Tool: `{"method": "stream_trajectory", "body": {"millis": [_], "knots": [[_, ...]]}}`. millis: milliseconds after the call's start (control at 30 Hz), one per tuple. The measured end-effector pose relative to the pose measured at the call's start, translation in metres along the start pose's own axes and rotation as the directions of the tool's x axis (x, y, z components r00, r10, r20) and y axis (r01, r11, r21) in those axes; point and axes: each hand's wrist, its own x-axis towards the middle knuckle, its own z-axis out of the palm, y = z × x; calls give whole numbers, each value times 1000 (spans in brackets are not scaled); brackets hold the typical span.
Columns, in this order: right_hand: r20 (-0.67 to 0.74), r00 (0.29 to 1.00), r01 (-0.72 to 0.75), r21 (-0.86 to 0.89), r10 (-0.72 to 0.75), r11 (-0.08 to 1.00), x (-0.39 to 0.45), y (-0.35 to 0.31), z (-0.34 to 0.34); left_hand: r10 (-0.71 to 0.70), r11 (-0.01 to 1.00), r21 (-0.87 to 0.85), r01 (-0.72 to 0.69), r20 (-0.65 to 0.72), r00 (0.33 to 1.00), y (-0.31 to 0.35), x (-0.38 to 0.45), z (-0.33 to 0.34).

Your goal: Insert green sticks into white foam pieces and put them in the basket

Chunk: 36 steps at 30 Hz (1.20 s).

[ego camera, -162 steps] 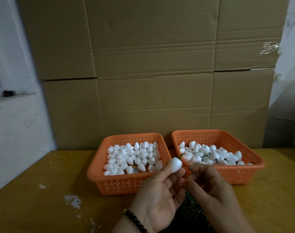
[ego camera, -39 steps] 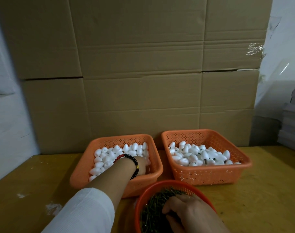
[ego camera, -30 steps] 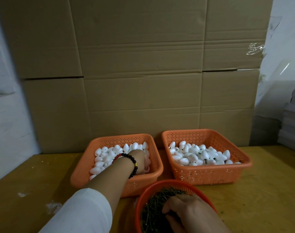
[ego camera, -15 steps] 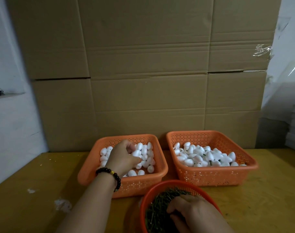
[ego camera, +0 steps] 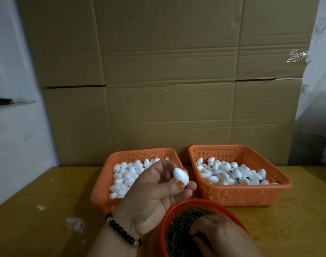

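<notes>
One foam piece (ego camera: 180, 177) is pinched in the left hand (ego camera: 154, 197), presented for insertion; the right hand (ego camera: 219, 236) (grip unclear) rummages among green sticks (ego camera: 180, 229).

Two baskets (ego camera: 140, 154) (ego camera: 240, 151) behind stick bowl (ego camera: 179, 206)

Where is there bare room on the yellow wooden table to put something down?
The yellow wooden table is bare left of the left orange plastic basket, apart from white crumbs, and right of the right orange plastic basket. The middle is crowded: both baskets, the round red basket of green sticks, the left hand and right hand.
</notes>
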Motion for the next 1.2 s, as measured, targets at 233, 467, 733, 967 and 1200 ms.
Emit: {"method": "stream_trajectory", "body": {"millis": [233,467,733,967,1200], "knots": [[-11,1000,8,-36,-8,999,-2,-7,-5,-72,982,-166,92,123,990,2,-5,11],[-45,999,12,-6,-12,1000,-4,0,3,-121,964,-227,141,98,988,-4,-4,12],[8,1000,-25,-23,25,999,-3,4,7,-144,958,-250,142,10,989,-9,-1,14],[-48,999,-2,-21,1,1000,-4,7,9,-150,951,-262,164,74,986,-10,-1,17],[-15,1000,1,-50,-2,999,-2,4,11,-176,913,-360,193,81,981,-10,-1,19]]}}
